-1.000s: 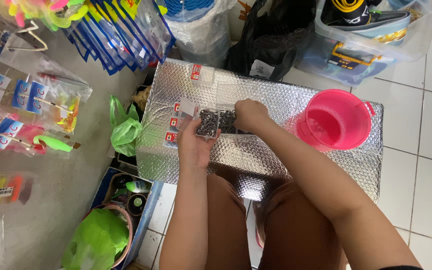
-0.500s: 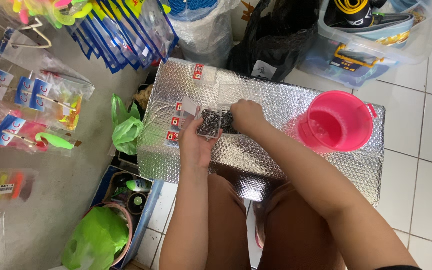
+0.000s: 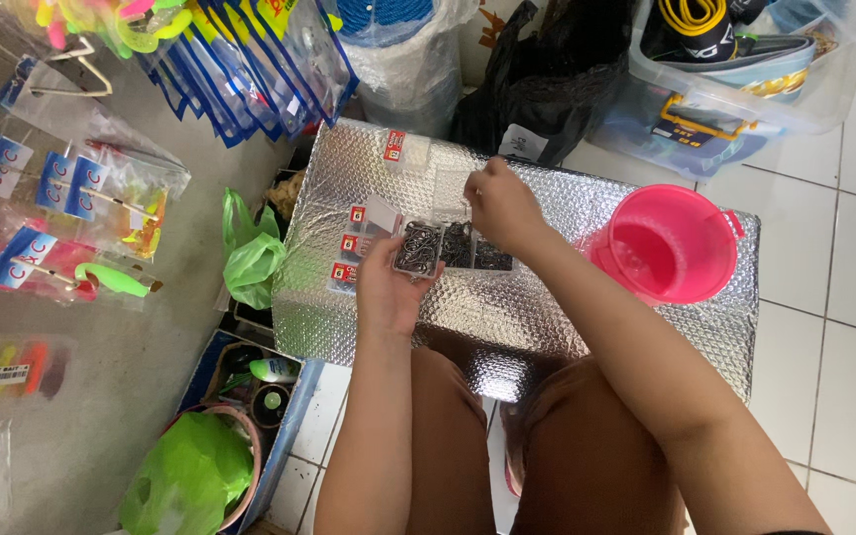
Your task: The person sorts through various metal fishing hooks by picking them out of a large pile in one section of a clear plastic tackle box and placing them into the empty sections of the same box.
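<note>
White tiled floor (image 3: 844, 327), silver bubble-foil box (image 3: 507, 307) serving as table. On it, clear compartment case (image 3: 453, 248) of small dark metal hooks, left hand (image 3: 388, 292) gripping its near end, right hand (image 3: 502, 203) pinched closed above. Round pink plastic bucket (image 3: 671, 243) just beside; small red-labelled packets (image 3: 354, 243) left.

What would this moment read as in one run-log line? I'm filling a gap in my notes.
left hand: holds clear compartment box of dark small parts | right hand: raised above box, fingers pinched | surface: silver bubble-foil package | nearby: pink bucket
</note>
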